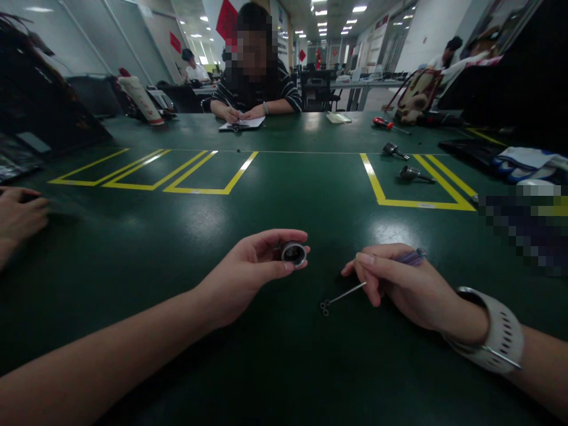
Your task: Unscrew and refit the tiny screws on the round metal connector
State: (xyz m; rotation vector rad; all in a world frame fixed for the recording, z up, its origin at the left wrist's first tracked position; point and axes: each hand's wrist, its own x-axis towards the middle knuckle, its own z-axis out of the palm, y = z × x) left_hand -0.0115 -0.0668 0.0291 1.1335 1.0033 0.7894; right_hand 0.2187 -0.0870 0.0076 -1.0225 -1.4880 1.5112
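Note:
My left hand (248, 272) grips a round, hollow metal part (293, 254) between thumb and fingers. Its open end faces me and the inside is dark. In my right hand (399, 284) is a thin screwdriver (410, 257) with a purplish see-through handle, its slim metal shaft sloping down to the left. At the shaft's tip lie several small dark rings (326, 307), close together on the green tabletop (275, 367). Whether the tip touches or runs through a ring I cannot tell.
Two metal parts with shafts, one nearer (412, 174) and one farther (394, 150), lie right by yellow tape (426, 205). Behind them is a red screwdriver (384, 123). Opposite, a person (257, 89) writes on a clipboard (242, 124). Another person's hand (22, 216) rests at left.

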